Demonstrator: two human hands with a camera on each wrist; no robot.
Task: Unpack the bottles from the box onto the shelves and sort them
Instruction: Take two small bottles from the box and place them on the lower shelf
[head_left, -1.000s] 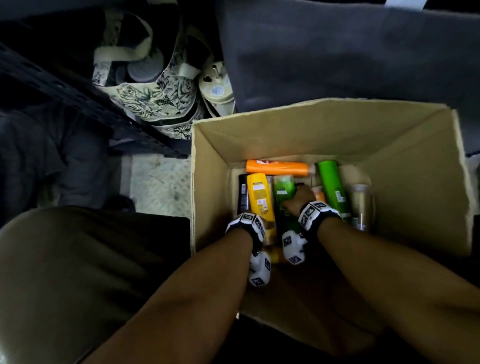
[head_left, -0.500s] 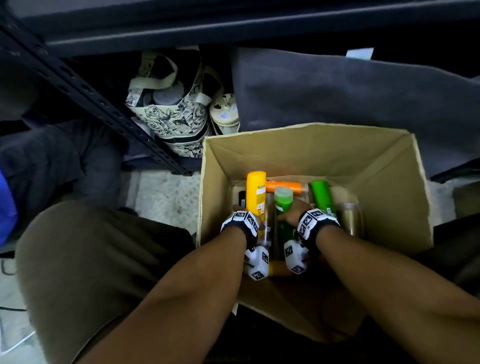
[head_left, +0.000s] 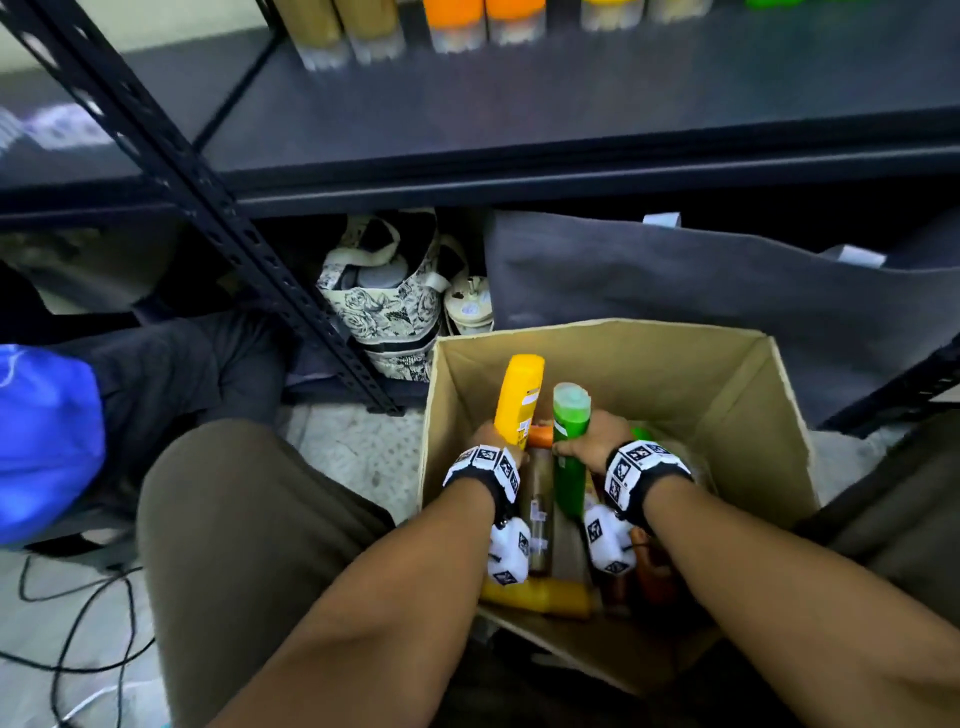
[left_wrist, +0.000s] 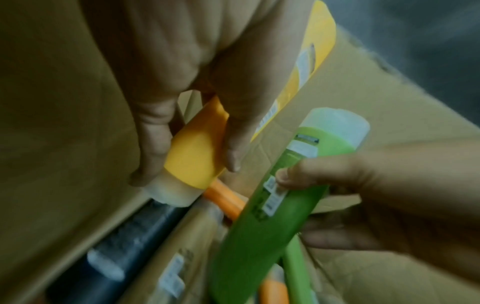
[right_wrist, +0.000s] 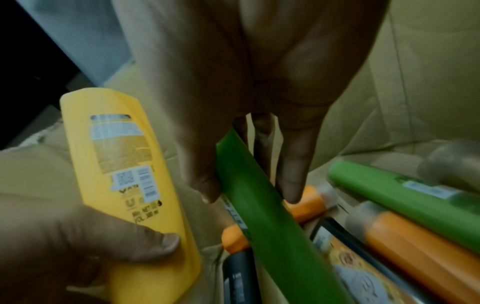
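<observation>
Open brown cardboard box (head_left: 748, 415), on the floor below the dark metal shelf (head_left: 519, 119). Left hand (head_left: 485, 434), inside the box at its left wall: fingers curled round a flat yellow plastic bottle (head_left: 519, 400), held upright, cap down. Right hand (head_left: 597, 434), just right of it: fingers wrapped round a tall green cylindrical bottle (head_left: 570, 452) with pale cap, raised above the box bottom. Box bottom: orange, green and dark bottles lying flat.

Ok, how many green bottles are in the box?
2. One green bottle is held by the right hand, raised above the pile; a second green bottle lies flat in the box beside that hand. More may be buried underneath.
</observation>
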